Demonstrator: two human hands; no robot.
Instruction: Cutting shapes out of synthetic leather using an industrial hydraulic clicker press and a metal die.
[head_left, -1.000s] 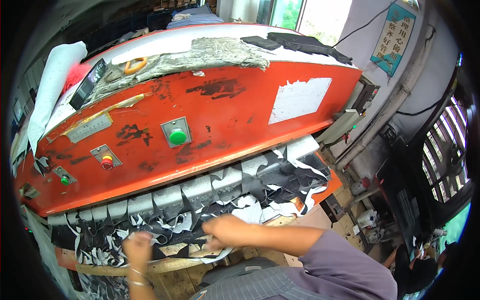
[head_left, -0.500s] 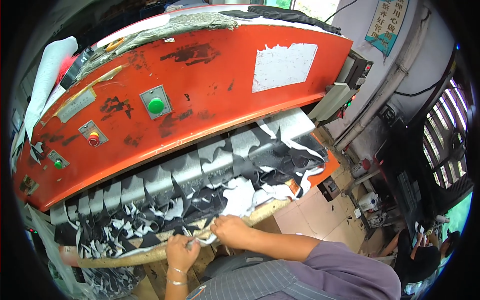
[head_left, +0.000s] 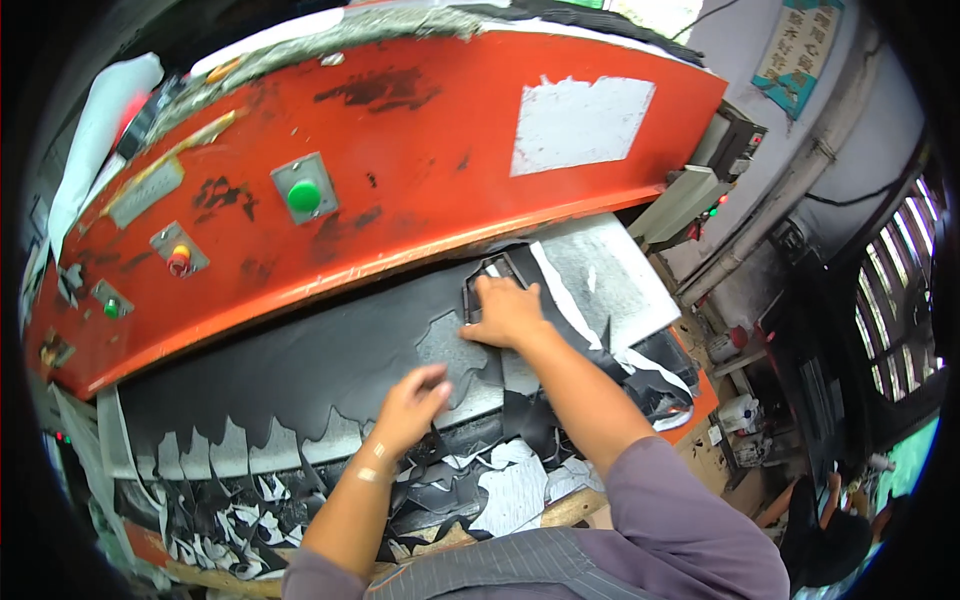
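Observation:
A black sheet (head_left: 300,362) with a jagged, cut-out near edge lies on a pale cutting board (head_left: 640,275) under the front of a red press (head_left: 420,150). My right hand (head_left: 508,312) reaches to the sheet's far right, its fingers closed on a dark-rimmed cutting die (head_left: 488,268); the hand hides part of the die. My left hand (head_left: 408,408) hovers over the sheet's near edge, fingers loosely curled and apart, holding nothing. Black and white offcuts (head_left: 512,490) lie heaped between the board and me.
Across the press front are a large green button (head_left: 303,196), a red knob (head_left: 179,260) and a smaller green button (head_left: 112,307). A control box (head_left: 715,160) stands at its right end. A pipe (head_left: 815,160) runs along the wall. Another person (head_left: 825,530) is at the lower right.
My hands have left the front edge and the white strip they held. The right now grips the die at the far right; the left is raised over the sheet. More board and sheet show.

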